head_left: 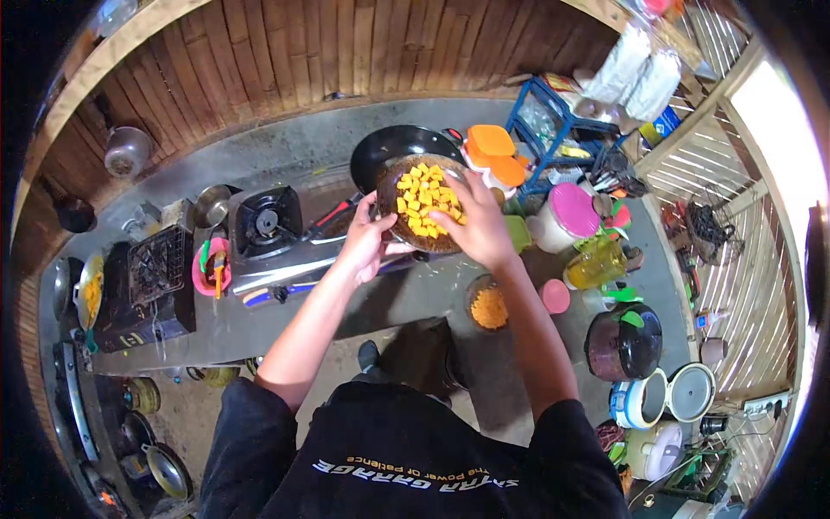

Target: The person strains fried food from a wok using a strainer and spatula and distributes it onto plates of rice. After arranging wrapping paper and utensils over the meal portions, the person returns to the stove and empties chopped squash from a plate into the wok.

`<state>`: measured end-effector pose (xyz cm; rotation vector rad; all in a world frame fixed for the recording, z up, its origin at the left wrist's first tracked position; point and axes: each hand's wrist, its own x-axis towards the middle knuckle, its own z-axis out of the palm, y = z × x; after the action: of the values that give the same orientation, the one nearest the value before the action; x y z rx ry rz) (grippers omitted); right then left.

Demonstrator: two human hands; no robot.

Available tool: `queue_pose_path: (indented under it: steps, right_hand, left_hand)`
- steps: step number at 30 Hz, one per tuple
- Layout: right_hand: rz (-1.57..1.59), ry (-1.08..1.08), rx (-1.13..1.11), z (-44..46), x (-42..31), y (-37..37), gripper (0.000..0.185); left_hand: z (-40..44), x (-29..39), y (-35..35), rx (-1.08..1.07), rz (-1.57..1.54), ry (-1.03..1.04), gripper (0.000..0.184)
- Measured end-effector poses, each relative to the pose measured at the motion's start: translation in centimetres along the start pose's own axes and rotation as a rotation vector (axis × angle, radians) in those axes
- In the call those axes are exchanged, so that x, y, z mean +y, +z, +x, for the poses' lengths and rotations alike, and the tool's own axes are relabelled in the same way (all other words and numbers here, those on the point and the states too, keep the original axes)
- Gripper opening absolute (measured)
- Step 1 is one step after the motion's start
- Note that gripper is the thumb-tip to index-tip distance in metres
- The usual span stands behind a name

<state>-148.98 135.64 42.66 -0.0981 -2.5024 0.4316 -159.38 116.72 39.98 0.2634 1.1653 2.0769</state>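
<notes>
A round brown speckled plate (399,176) carries a heap of yellow-orange cubes (422,197), pieces of some vegetable or fruit. My left hand (370,240) is closed on the plate's left rim, its thumb on top. Over the plate's right side reaches my right hand (477,216), with thumb and fingers apart at the edge of the cubes; the outer fingertips are partly hidden. Just behind the plate lies a black wok (380,147), partly covered by it. Below my right forearm stands a bowl of orange shredded or crumbled food (489,309).
A gas stove burner (268,221) is left of the plate. A pink bowl with utensils (210,268) sits beside it. To the right are orange-lidded containers (491,145), a pink-lidded bucket (572,210), a jug of yellow liquid (596,264) and a dark pot (622,346).
</notes>
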Motion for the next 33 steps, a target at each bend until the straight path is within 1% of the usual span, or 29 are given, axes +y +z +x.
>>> queue_pose_path:
  steps: [3,6,7,10,11,12,14,18,19,25,33]
  right_hand:
    - [-0.053,-0.048,-0.13,4.4,-1.7,4.1,0.072]
    - [-0.136,-0.075,-0.268,7.7,-1.8,7.2,0.071]
    - [-0.171,-0.13,-0.268,8.6,-1.4,8.2,0.066]
    - [-0.081,-0.175,-0.336,11.0,1.5,12.0,0.061]
    - [-0.085,-0.203,-0.333,11.5,2.0,12.4,0.057]
    - [-0.073,-0.209,-0.357,12.1,2.5,12.8,0.056]
    - [-0.046,-0.217,-0.403,12.9,3.5,13.5,0.055]
    - [0.028,-0.191,-0.46,13.5,5.6,14.9,0.056]
    - [0.04,-0.159,-0.483,13.6,6.0,15.1,0.057]
    - [0.123,-0.143,-0.481,13.9,8.1,15.7,0.052]
    - [0.217,-0.132,-0.394,13.0,10.8,17.2,0.039]
  left_hand:
    - [2.7,2.6,-2.4,0.065,0.043,0.009,0.053]
    - [4.9,4.2,-4.5,0.085,0.045,0.029,0.055]
    - [5.7,4.5,-4.9,0.088,0.042,0.038,0.056]
    - [8.0,5.1,-6.5,0.137,0.053,0.04,0.06]
    - [8.6,5.2,-7.0,0.127,0.044,0.043,0.061]
    - [9.2,5.2,-7.4,0.143,0.049,0.044,0.061]
    - [10.3,5.0,-7.8,0.174,0.063,0.045,0.062]
    - [12.2,4.3,-8.2,0.209,0.085,0.031,0.056]
    - [12.5,4.1,-8.3,0.214,0.074,0.029,0.056]
    - [14.2,3.3,-8.2,0.245,0.098,0.027,0.055]
    - [15.7,2.8,-8.7,0.3,0.182,0.109,0.051]
